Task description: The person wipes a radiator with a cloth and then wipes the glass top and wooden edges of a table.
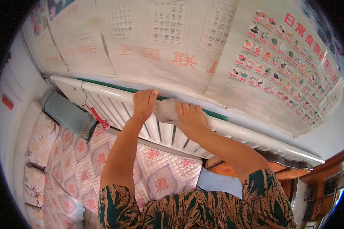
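A long white radiator (114,92) runs across the view below the wall. Over its top rail lies a crumpled grey cloth (166,110), bunched between my two hands. My right hand (192,119) is closed on the cloth's right part, its fingers bent over the rail. Close against the cloth's left side, my left hand (144,104) is closed over the same rail, fingertips at the back edge. Whether it also pinches some cloth is hidden. A green strip (216,114) shows behind the rail.
A bed with a pink floral quilt (160,173) lies below the radiator. A folded grey-blue cloth (67,112) and a red item on a cord (96,116) are at the left. Orange fabric (223,169) sits at the right. Printed posters (267,72) cover the wall.
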A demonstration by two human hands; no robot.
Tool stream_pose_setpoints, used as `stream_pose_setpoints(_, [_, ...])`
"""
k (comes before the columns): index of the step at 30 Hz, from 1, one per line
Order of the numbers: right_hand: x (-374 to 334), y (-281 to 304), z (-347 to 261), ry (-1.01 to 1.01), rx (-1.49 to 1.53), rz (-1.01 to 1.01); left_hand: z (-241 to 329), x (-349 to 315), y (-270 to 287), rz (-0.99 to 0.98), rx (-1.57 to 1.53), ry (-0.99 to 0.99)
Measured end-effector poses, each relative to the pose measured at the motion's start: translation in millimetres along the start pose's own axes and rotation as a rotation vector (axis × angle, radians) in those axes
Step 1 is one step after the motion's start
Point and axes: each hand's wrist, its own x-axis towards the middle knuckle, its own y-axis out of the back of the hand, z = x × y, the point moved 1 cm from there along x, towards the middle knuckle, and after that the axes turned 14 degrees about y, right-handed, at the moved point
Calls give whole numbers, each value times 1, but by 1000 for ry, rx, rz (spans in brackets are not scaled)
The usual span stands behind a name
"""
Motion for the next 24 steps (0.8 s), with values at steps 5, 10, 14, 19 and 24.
stream_pose_setpoints(5, [35,2,-10,2,189,-4,47,-53,-29,86,-413,-97])
stream_pose_setpoints(10, [1,21,18,115,494,-39,52,-76,-19,57,-70,-132])
stream_pose_setpoints(14, [-48,31,57,141,214,-109,42,-64,-16,56,-14,-255])
stream_pose_setpoints(19, [-35,15,61,169,269,-321,-16,-44,1,110,45,-190])
stream_pose_setpoints(24, [-27,1,61,263,322,-147,-82,-18,6,382,46,139])
